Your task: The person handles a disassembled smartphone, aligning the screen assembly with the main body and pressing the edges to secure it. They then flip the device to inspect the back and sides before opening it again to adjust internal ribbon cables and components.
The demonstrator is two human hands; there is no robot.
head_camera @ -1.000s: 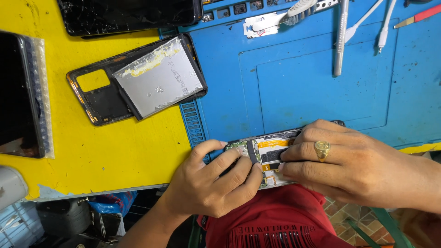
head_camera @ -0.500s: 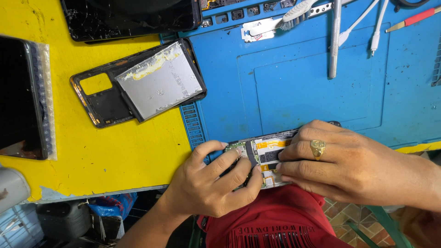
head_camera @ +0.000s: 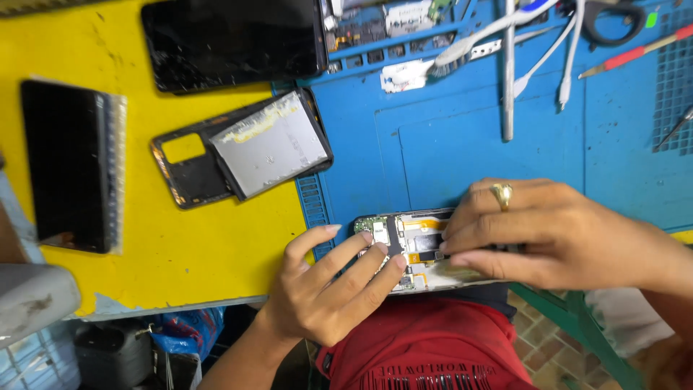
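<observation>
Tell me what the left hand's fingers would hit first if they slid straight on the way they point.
Probably the right hand's fingertips, pressed on the opened phone just ahead of the left hand.
</observation>
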